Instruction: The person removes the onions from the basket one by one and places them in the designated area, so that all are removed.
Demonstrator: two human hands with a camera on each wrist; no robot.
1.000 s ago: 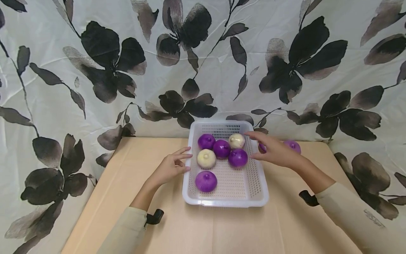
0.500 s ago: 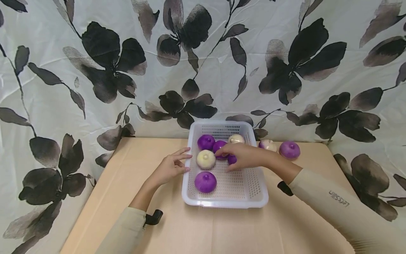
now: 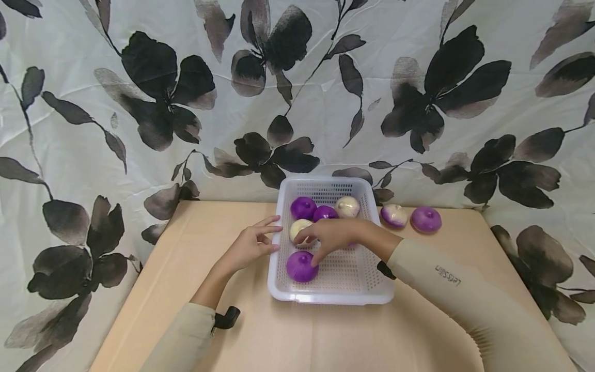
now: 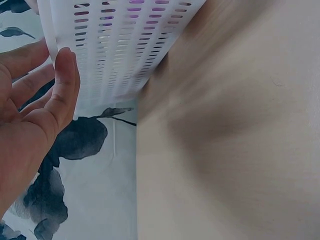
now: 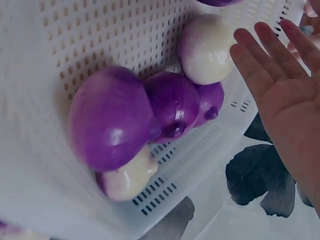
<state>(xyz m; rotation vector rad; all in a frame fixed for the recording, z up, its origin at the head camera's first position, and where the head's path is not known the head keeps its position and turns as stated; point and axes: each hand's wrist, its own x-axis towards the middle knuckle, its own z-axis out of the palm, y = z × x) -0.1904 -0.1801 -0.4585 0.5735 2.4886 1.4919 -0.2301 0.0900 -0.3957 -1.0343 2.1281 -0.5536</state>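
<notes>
My left hand (image 3: 248, 247) holds the left rim of a white perforated plastic basket (image 3: 330, 298); in the left wrist view its thumb (image 4: 64, 87) lies against the outer wall and the fingers reach the rim. Over the basket, my right hand (image 3: 337, 235) spreads its thumb and fingers above a purple onion (image 3: 299, 268) at the front left and a whitish onion (image 3: 297, 227) behind it. Nothing is seen in its grasp, and whether the fingertips touch either onion is unclear. More onions, purple ones (image 5: 112, 120) and a whitish one (image 3: 347, 206), sit at the basket's back; the hand partly hides them.
Two more onions lie on the wooden table (image 3: 232, 330) right of the basket: a white-and-purple onion (image 3: 394, 215) and a purple onion (image 3: 425, 220). A floral cloth (image 3: 344, 103) hangs right behind the table's back edge.
My right hand has moved from the basket's right edge leftward and forward over the onions, passing the purple one at the right. My left hand stays at the rim.
</notes>
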